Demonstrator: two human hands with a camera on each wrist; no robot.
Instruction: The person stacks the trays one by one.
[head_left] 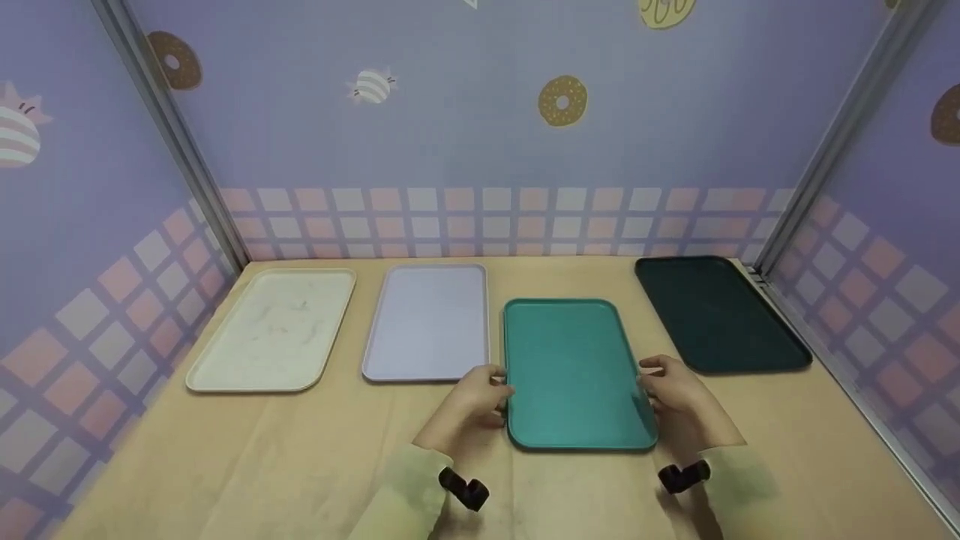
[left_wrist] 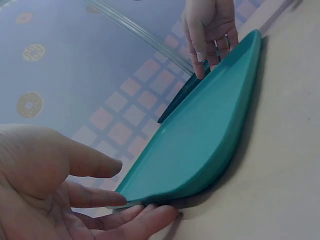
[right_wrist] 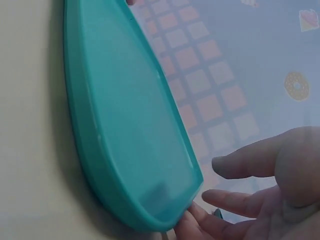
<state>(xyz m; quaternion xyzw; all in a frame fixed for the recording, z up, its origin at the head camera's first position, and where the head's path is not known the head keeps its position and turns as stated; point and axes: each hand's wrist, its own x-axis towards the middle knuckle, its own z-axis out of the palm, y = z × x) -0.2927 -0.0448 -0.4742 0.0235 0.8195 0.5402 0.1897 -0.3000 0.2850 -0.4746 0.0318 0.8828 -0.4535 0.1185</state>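
Note:
A teal rectangular tray (head_left: 574,367) lies low over the table, right of centre in the head view, its long sides running away from me. My left hand (head_left: 477,395) is at its left edge; in the left wrist view the fingertips (left_wrist: 145,217) reach under the rim and the thumb stands off above it. On the opposite side, my right hand (head_left: 675,386) has its fingers against the right rim. The right wrist view shows that thumb (right_wrist: 240,162) apart from the tray too. Both hands have loosely extended fingers.
Left of the teal tray lie a lavender tray (head_left: 429,322) and, farther out, a white tray (head_left: 274,330) with faint grey marks. A dark green tray (head_left: 720,315) sits at the back right, near the side wall. Patterned walls (head_left: 480,142) enclose the pale table (head_left: 300,465) on three sides.

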